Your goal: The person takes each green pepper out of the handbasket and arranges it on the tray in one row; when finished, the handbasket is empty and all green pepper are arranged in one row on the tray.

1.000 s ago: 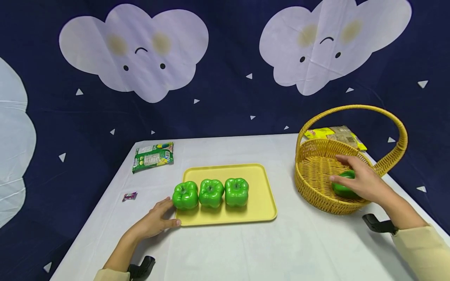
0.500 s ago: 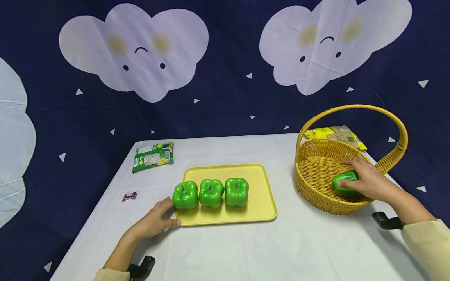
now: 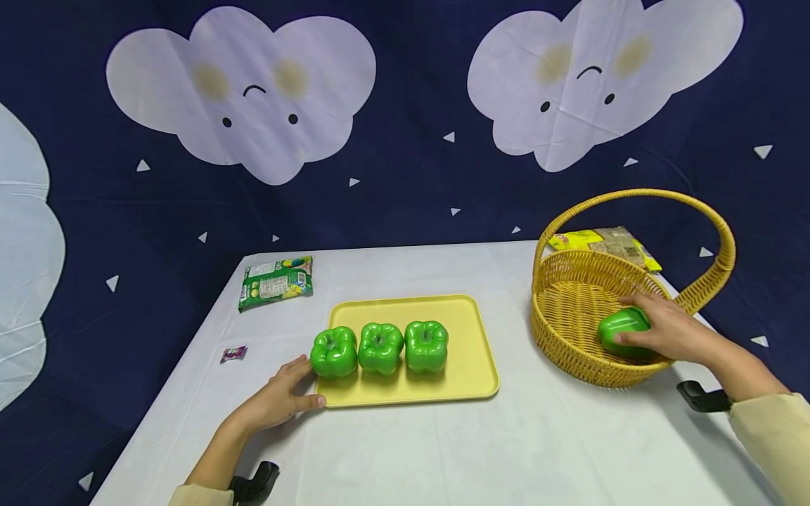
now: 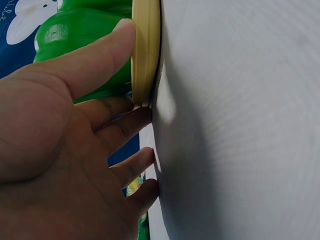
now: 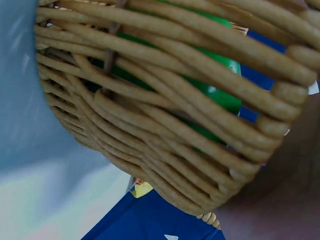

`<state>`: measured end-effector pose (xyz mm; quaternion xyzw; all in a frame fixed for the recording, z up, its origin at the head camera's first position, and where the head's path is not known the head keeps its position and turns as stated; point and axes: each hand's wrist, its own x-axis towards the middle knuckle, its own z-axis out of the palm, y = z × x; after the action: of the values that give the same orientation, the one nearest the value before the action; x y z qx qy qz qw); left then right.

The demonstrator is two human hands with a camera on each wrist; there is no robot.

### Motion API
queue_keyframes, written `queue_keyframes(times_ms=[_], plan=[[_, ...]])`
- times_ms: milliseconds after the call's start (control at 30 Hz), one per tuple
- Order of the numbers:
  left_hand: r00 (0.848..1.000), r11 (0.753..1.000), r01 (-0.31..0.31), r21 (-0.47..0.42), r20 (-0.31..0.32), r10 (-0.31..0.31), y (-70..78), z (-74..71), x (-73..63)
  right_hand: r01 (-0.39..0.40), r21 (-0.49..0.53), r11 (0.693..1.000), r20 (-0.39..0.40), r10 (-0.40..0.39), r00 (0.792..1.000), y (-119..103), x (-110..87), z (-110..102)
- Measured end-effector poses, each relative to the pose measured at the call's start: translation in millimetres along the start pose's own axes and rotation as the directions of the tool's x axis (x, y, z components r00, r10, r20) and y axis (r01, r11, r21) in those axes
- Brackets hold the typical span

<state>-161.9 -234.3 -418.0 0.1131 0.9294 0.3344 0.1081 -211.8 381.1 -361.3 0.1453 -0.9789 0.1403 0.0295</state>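
Inside the yellow wicker basket (image 3: 566,351), my right hand (image 3: 673,330) holds a green bell pepper (image 3: 620,329), thumb on the near side and fingers over the far side. In the right wrist view the basket wall (image 5: 165,100) covers most of that pepper (image 5: 227,85). My left hand (image 3: 272,402) rests at the left edge of the yellow tray (image 3: 468,351). Its thumb touches the tray rim (image 4: 145,55) in the left wrist view, its fingers fairly straight. Three green bell peppers (image 3: 380,348) stand in a row on the tray, the leftmost beside my left fingers.
A green snack packet (image 3: 275,282) lies at the back left, with a small wrapped candy (image 3: 233,353) nearer. Behind the basket lies a yellow packet (image 3: 604,242). The basket handle (image 3: 639,193) arches over the basket's opening. White cloth (image 3: 506,450) covers the table.
My right hand has moved slightly right and closed round the pepper in the basket, which now looks slightly tipped. The left hand, tray and three peppers have stayed put.
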Motion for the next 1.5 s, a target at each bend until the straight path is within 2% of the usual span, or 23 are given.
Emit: queue_keyframes(times_ms=[167,400,633,867,1033,1500], plan=[[1.000,1.000,0.003,0.000,-0.004,-0.003,0.5,-0.5,-0.5,0.022,0.011,1.000,0.002,-0.022,1.000,-2,-1.3,2],[1.000,1.000,0.006,0.004,0.001,-0.006,1.6,-0.7,-2.7,-0.024,0.022,0.999,0.086,0.022,0.996,-6,-2.0,3],[1.000,1.000,0.006,-0.002,-0.013,-0.006,0.3,-0.2,-0.7,-0.029,0.050,0.998,0.141,0.021,0.990,-8,-1.5,3],[1.000,1.000,0.021,-0.005,0.002,-0.021,2.5,-0.6,-2.4,-0.021,0.048,0.999,0.176,0.013,0.984,-9,-1.6,5],[0.999,0.999,0.040,-0.016,0.006,-0.040,2.1,-0.4,-1.0,-0.005,0.045,0.999,0.163,-0.003,0.987,-10,-2.0,7],[0.999,0.999,0.032,-0.018,0.001,-0.032,4.3,-0.6,-2.1,-0.014,0.129,0.992,0.042,0.009,0.999,-14,0.0,8]])
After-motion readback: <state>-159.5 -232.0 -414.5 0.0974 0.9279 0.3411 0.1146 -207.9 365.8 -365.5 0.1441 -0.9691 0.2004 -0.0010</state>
